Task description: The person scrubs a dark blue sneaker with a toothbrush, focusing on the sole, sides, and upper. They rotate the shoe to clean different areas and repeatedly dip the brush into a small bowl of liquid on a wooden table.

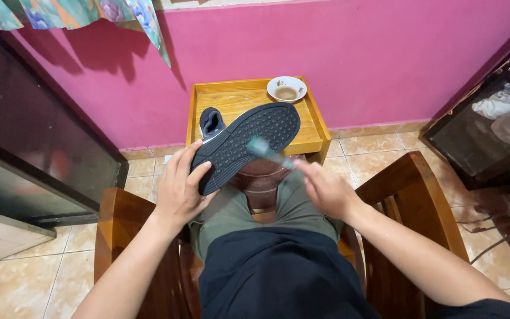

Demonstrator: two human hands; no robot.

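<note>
Seated, the person's left hand (pixel 179 190) grips a dark shoe (pixel 244 143) sole-up above the knees; the right hand (pixel 326 192) pinches a toothbrush (pixel 270 153) against the sole. A second shoe (pixel 211 123) waits on the wooden tray table's (pixel 317 127) left edge, apparently untouched.

Two shoes (pixel 244 145), one toothbrush (pixel 267 152), one bowl (pixel 286 89), one table (pixel 314 127)
</note>
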